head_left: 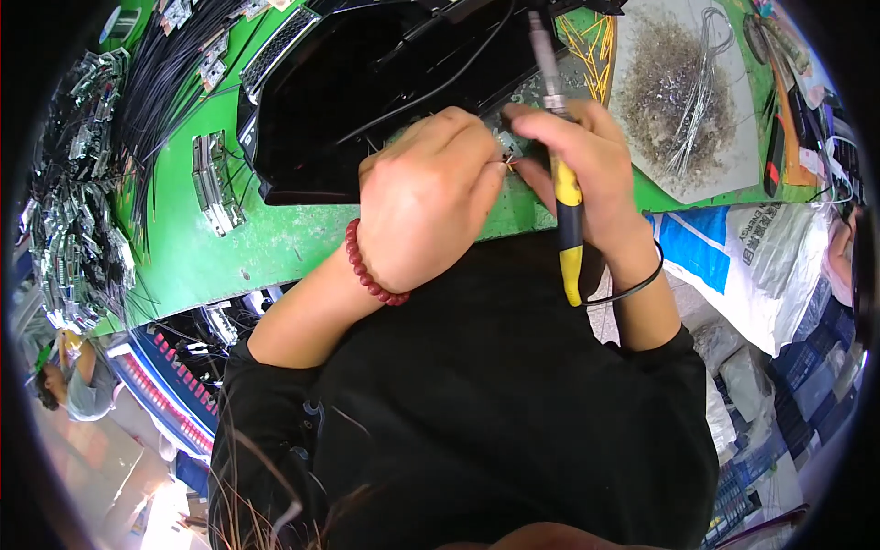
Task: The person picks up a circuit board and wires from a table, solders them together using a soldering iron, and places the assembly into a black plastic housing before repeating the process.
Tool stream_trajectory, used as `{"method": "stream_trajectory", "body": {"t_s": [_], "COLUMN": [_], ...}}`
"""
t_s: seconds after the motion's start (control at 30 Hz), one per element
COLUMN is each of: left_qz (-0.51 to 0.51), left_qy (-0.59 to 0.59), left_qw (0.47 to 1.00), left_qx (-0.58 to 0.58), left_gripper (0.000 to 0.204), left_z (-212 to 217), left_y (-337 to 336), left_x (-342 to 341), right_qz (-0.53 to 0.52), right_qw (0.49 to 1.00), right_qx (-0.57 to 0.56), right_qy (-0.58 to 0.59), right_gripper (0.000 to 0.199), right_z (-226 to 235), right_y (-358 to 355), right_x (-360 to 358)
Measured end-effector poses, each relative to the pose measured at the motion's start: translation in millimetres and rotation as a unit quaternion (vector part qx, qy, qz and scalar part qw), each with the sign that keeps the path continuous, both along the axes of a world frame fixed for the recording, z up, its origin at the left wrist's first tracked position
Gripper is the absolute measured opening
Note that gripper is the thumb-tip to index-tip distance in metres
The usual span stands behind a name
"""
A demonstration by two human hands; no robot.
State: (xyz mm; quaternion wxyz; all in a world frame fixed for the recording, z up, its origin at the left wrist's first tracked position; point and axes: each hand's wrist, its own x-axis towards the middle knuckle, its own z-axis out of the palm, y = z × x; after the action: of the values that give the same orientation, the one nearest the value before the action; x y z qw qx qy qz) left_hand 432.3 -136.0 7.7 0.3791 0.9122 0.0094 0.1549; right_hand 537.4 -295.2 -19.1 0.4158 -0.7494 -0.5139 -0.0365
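My left hand (423, 197), with a red bead bracelet at the wrist, is closed in a pinch. Thin wire ends (509, 164) poke out at its fingertips; the rest of what it grips is hidden. In my right hand (600, 174) is a soldering iron (569, 215) with a yellow and black handle, its metal end pointing away from me. The right thumb and fingers come close to the wire ends, slightly blurred. Just beyond both hands lies a large glossy black plastic housing (316, 110), crossed by a black cable (431, 92).
On the green table (275, 261) are slotted metal parts (215, 183), a bundle of black wires (165, 101) and a heap of metal connectors (78, 202) at left. Yellow wires (594, 55) and a grey board (738, 174) with dark crumbs and silvery wire lie right. Another person (82, 376) sits lower left.
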Motion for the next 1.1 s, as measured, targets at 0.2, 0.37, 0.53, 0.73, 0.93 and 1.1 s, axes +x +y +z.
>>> {"method": "stream_trajectory", "body": {"t_s": [0.2, 0.37, 0.53, 0.73, 0.93, 1.1], "left_qz": [0.000, -0.010, -0.003, -0.014, -0.026, -0.039], "left_qy": [-0.016, -0.016, -0.018, 0.015, 0.059, 0.092], "left_qw": [1.000, 0.999, 0.998, 0.997, 0.996, 0.990], "left_qx": [0.004, 0.046, 0.062, 0.071, 0.067, 0.099], "left_gripper": [0.011, 0.011, 0.010, 0.007, 0.004, 0.004], "left_z": [4.9, 1.8, -14.3, -12.3, -4.1, 1.8], "left_y": [2.1, -7.2, -14.5, -14.2, -14.0, -15.8], "left_x": [-0.9, 3.8, 9.1, 15.0, 21.4, 27.7], "right_qz": [0.033, -0.069, -0.084, -0.102, -0.217, -0.242], "right_qw": [0.998, 0.994, 0.996, 0.934, 0.943, 0.886], "right_qx": [-0.061, -0.068, -0.031, 0.176, 0.146, 0.269], "right_qy": [-0.008, -0.043, 0.019, 0.295, 0.205, 0.289], "right_gripper": [0.040, 0.042, 0.043, 0.038, 0.074, 0.039], "right_z": [12.7, 7.6, 2.4, 3.0, 14.4, 15.4], "right_y": [1.8, -11.0, -12.6, -40.7, -89.7, -126.9], "right_x": [4.6, -19.2, -23.9, -31.3, -22.1, -12.9]}}
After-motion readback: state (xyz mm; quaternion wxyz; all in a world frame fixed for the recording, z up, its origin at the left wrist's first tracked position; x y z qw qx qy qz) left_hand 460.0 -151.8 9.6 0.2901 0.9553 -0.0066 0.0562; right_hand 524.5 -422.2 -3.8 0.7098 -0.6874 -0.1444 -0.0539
